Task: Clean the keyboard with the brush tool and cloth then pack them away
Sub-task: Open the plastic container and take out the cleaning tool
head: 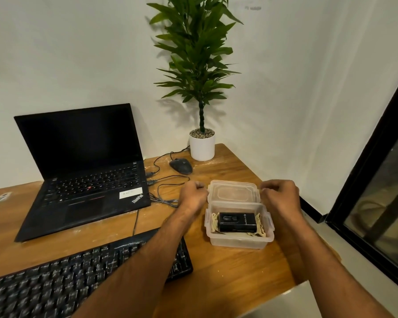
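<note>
A clear plastic box (239, 241) sits on the wooden desk, right of the black keyboard (83, 271). Inside it lies a black brush tool (237, 222) on top of a beige cloth (261, 222). The box's clear lid (233, 193) is tilted up at the far side of the box. My left hand (193, 195) grips the lid's left edge. My right hand (279, 196) grips its right edge. My left forearm crosses over the keyboard's right end.
An open black laptop (83, 171) stands at the left, with cables (166, 191) trailing to a black mouse (180, 165). A potted plant (202, 146) stands at the back by the wall. The desk edge (292, 288) and a dark window frame (363, 180) lie to the right.
</note>
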